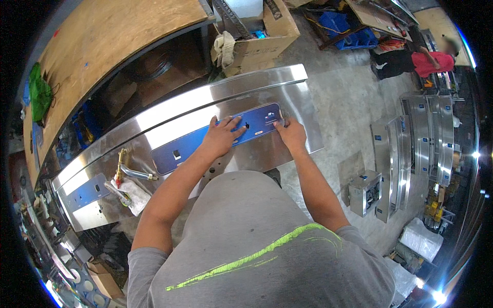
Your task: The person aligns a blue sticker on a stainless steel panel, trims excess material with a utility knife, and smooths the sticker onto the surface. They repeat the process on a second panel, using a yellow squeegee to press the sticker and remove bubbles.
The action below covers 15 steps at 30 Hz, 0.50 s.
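A long blue panel with rounded corners and small cut-outs lies on a shiny stainless-steel sheet-metal piece. My left hand rests on the panel's middle, palm down with its fingers spread. At the panel's right end, my right hand has thumb and fingers pinched together by the corner; what sits between them is too small to make out. To the left, a brass fitting with a metal tube lies beside a white rag. A second blue panel is at the steel piece's left end.
Beyond the steel stands a wooden workbench with a green bag on top. A cardboard box with a cloth glove over its edge is behind. Several steel housings stand on the right floor, and a person in red is farther back.
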Each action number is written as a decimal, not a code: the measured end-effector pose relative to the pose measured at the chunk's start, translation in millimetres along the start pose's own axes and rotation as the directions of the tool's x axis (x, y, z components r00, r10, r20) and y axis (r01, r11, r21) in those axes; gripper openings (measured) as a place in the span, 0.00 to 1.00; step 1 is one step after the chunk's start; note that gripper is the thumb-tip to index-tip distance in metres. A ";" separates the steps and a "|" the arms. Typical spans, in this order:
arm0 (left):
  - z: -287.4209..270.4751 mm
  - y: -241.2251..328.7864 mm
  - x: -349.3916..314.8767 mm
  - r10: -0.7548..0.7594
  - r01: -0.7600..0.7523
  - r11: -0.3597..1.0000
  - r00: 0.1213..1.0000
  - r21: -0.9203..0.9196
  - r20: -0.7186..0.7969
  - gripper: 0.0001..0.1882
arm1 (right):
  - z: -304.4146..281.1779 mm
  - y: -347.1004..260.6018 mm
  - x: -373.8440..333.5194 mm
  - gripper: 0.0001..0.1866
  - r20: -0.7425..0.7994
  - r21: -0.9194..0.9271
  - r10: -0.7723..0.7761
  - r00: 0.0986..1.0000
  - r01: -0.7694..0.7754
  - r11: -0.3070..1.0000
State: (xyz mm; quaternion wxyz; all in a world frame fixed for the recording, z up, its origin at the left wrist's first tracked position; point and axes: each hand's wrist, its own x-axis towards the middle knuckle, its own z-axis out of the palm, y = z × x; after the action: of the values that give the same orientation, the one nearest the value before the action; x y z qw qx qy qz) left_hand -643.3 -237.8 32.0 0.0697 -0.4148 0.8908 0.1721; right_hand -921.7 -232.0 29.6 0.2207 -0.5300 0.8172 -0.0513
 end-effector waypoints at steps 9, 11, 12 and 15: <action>-6.2 1.1 0.5 -0.002 0.001 1.000 0.999 0.002 0.047 0.36 | 17.4 -5.8 -5.4 0.26 -0.140 -0.287 -0.603 0.785 0.551 0.784; -6.5 0.7 0.8 0.000 0.000 1.000 0.999 0.005 0.050 0.37 | 31.4 -7.1 -9.8 0.28 -0.088 -0.380 -0.641 0.762 0.569 0.729; -6.2 0.4 0.9 0.001 -0.001 1.000 0.999 0.005 0.041 0.37 | 38.5 -8.4 -12.5 0.30 -0.051 -0.433 -0.646 0.762 0.566 0.702; -3.6 -0.2 1.0 0.005 -0.005 1.000 1.000 0.010 0.021 0.38 | 51.7 -11.0 -16.8 0.34 0.012 -0.373 -0.572 0.820 0.534 0.759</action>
State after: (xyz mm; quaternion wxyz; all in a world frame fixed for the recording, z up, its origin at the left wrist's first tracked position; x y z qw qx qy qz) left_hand -643.7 -239.9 35.0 0.0808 -0.4103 0.8919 0.1725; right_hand -885.2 -214.1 -8.2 0.0526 -0.7752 0.6294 0.0093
